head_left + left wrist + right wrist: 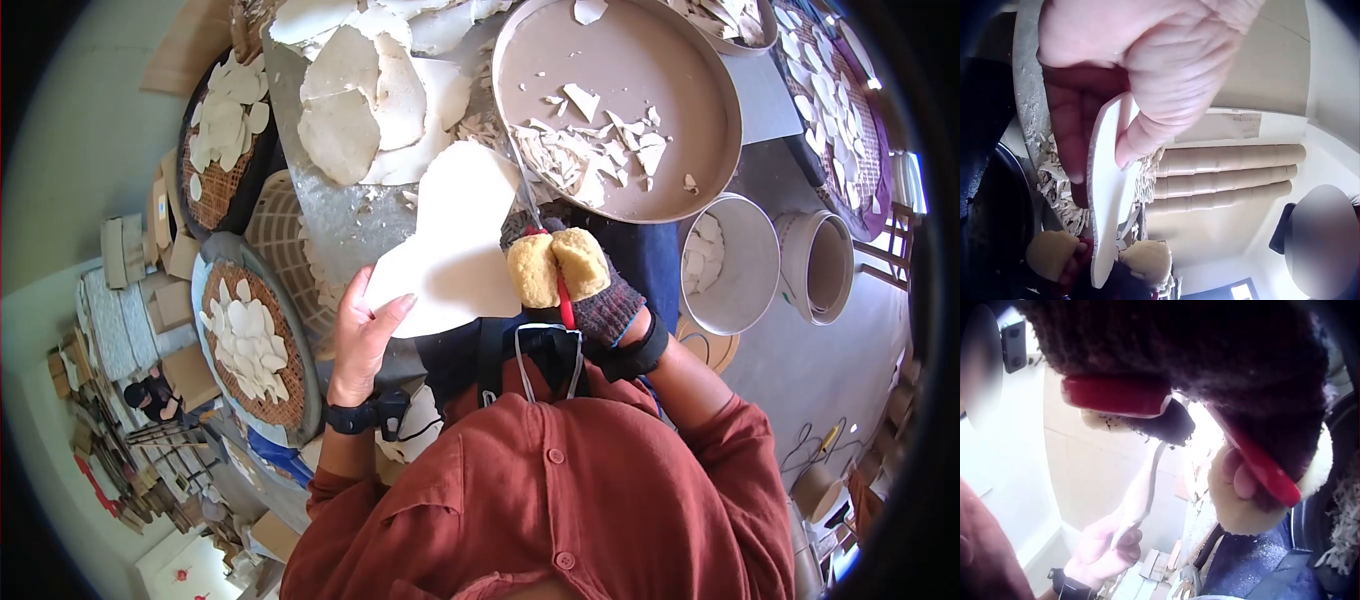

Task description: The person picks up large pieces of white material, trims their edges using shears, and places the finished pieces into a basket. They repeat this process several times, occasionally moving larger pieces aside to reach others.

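Observation:
In the head view my bare left hand (362, 335) pinches the lower left edge of a cream-white flat sheet (455, 250) between thumb and fingers. The left wrist view shows this sheet (1107, 187) edge-on, thin and slightly curved. My right hand (612, 305), in a dark knitted glove, grips a pair of scissors with red handles (566, 308). Yellow foam pads (534, 272) cover the finger area. A grey blade (526, 180) points away along the sheet's right edge. In the right wrist view the two red handles (1116, 395) stand apart.
Ahead, a large round tray (620, 205) holds broken white scraps. More large sheets (345, 105) lie stacked on the metal table (305, 170). Woven trays of cut pieces (250, 340) stand at the left. Two white buckets (730, 310) are on the right. Another person (155, 395) is farther left.

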{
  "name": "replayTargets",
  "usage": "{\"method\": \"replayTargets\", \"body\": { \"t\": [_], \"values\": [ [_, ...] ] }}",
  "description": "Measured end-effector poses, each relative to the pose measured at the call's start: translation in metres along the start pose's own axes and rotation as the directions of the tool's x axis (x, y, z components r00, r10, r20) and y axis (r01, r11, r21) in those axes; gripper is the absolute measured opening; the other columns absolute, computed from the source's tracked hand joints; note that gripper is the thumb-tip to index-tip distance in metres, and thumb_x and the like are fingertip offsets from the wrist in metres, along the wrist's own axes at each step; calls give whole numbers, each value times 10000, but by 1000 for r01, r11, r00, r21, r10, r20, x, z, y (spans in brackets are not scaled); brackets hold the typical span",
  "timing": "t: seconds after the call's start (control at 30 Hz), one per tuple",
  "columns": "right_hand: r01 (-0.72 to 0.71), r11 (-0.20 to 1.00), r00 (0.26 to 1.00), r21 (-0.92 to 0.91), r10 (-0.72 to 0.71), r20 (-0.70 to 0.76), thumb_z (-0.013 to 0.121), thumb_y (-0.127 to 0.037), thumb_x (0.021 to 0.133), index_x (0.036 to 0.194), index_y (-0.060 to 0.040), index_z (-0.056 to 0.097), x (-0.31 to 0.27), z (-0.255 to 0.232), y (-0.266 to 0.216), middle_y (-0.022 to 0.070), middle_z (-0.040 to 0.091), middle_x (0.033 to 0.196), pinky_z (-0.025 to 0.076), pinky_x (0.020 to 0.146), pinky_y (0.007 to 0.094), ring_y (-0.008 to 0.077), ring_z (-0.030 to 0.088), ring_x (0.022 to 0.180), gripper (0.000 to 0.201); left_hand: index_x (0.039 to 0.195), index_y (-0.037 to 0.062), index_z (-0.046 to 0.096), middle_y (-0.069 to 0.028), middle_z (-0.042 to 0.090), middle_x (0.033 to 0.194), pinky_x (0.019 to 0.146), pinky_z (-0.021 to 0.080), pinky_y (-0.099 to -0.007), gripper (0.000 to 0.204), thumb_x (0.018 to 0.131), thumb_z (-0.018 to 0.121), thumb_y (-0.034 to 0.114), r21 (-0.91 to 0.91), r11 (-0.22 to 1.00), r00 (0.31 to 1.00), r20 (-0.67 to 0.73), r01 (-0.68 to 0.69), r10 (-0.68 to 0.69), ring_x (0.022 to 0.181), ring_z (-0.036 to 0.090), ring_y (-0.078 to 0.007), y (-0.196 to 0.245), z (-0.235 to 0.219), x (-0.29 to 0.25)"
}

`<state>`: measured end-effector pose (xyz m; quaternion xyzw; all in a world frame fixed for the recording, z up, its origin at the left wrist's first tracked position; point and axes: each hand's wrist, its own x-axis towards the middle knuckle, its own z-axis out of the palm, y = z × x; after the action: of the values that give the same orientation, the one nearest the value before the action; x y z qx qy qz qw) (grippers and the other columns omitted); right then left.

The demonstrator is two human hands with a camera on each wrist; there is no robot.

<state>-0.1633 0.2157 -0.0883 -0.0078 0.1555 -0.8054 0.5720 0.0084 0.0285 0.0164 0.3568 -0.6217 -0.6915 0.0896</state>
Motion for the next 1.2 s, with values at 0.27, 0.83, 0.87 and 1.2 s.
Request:
{"method": "replayTargets", "body": {
  "t": [0.27,0.83,0.87,1.2],
  "values": [
    [46,997,998,-59,-43,37,556,-127,905,1116,6,520,-1,-1,-4,115,600,1074,494,876,335,204,604,980,252,1186,-36,459,-82,582,1095,898,421,-264,389,825,596,11,-3,1000,999,40,27,-27,993,553,-119,-4,0,-1],
    [-139,937,988,320,154,-22,535,-139,913,1113,41,530,1,8,-9,148,595,1095,482,895,355,228,595,1006,269,1275,-20,382,-97,526,1172,909,419,-280,501,825,600,13,-101,983,978,-158,-155,139,1040,519,-142,-10,7,13],
    [-57,998,998,-27,57,9,551,-162,907,1091,54,551,-1,13,-12,157,610,1080,483,887,353,239,604,994,283,1295,-11,359,-103,506,1199,924,411,-289,522,827,590,0,-155,963,945,-278,-221,172,1065,504,-151,-15,9,18],
    [24,830,996,-557,25,80,523,-153,893,1049,53,561,5,8,-2,151,628,1002,504,853,360,240,627,926,262,1420,112,112,-115,413,1288,881,457,-342,769,825,564,-66,-154,940,866,-456,-304,205,1127,473,-200,-31,19,26]
  ]
}}
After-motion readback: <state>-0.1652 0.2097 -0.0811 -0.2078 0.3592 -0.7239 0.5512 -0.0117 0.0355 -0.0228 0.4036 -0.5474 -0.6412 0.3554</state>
